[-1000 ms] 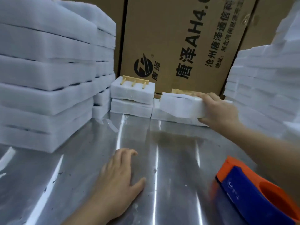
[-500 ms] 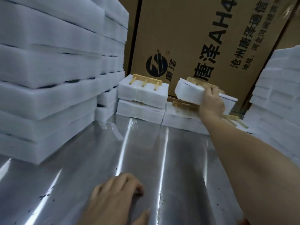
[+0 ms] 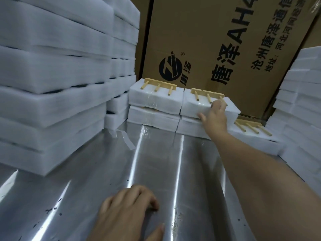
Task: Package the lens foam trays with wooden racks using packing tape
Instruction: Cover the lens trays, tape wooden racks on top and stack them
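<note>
Head view, the only view. Item 1: right hand (image 3: 215,115), arm reaching far across the table (image 3: 165,162). The fingers are lying spread over the front top edge of the top right bundle (image 3: 194,106) and the thumb is sticking out along its front face. The hand is pinching nothing and is apparently seating this bundle square on the one beneath. Item 2: left hand (image 3: 128,211), resting near the table's front, fingers loosely curled and holding nothing, likely bracing the body during the long reach. Item 3: bundles, foam trays showing glossy tape, five counted. Two stacks of two are standing side by side, touching, close in front of the carton (image 3: 217,40). The top left bundle (image 3: 154,100) is sitting level with the one under the hand, and a single low bundle (image 3: 257,141) is lying just right of the stacks. Stacking at the back is probably keeping the work area open. Item 4: racks, three counted, each showing three pegs. The left rack (image 3: 160,84), middle rack (image 3: 206,92) and right rack (image 3: 250,126) are each lying flat on a bundle's top, pegs pointing toward the camera. Any racks on the two lower bundles are not showing. Item 5: foam stacks, two counted, left stack (image 3: 52,84) and right stack (image 3: 304,110), apparently waiting as supply. Item 6: tape scrap (image 3: 125,138), one, lying on the table by the left stack. No tape roll is showing.
</note>
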